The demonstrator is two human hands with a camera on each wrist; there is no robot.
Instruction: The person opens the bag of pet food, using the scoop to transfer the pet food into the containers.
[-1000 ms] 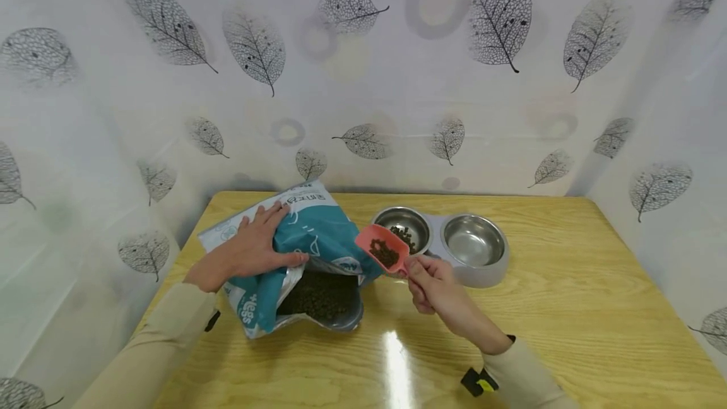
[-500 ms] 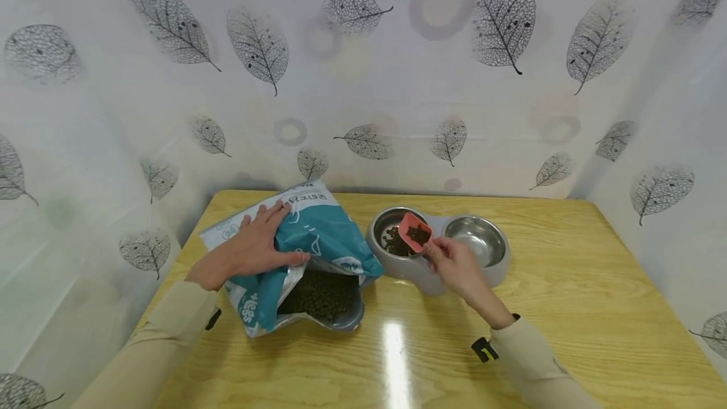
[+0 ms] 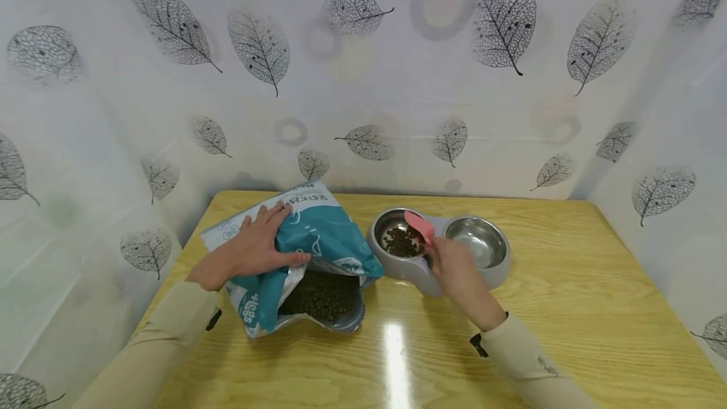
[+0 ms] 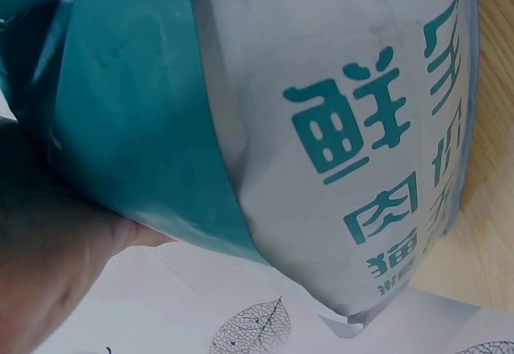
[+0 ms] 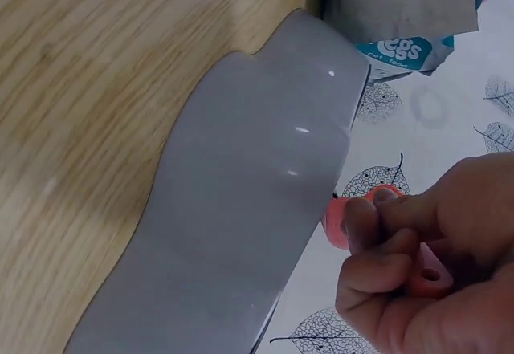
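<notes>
My right hand [image 3: 459, 273] grips the handle of a pink scoop [image 3: 419, 226], tipped on its side over the left bowl of a grey double pet bowl [image 3: 417, 275]. Brown kibble [image 3: 400, 242] lies in that steel bowl. In the right wrist view the curled fingers and thumb [image 5: 393, 217] pinch the scoop's handle [image 5: 430, 278]. My left hand [image 3: 255, 248] rests with spread fingers on a teal and white pet food bag [image 3: 324, 226]. The bag lies on its side, its mouth facing me with kibble [image 3: 320, 295] inside. The left wrist view shows the bag [image 4: 152, 113] close up.
The right steel bowl [image 3: 476, 242] of the double bowl shows no kibble. Everything stands on a wooden table [image 3: 568, 283]. A leaf-printed white curtain [image 3: 397, 81] hangs behind the table and along both sides.
My right hand has carried the scoop right and over the left bowl, then turned it over. More kibble now lies in that bowl. The left hand and bag have stayed put.
</notes>
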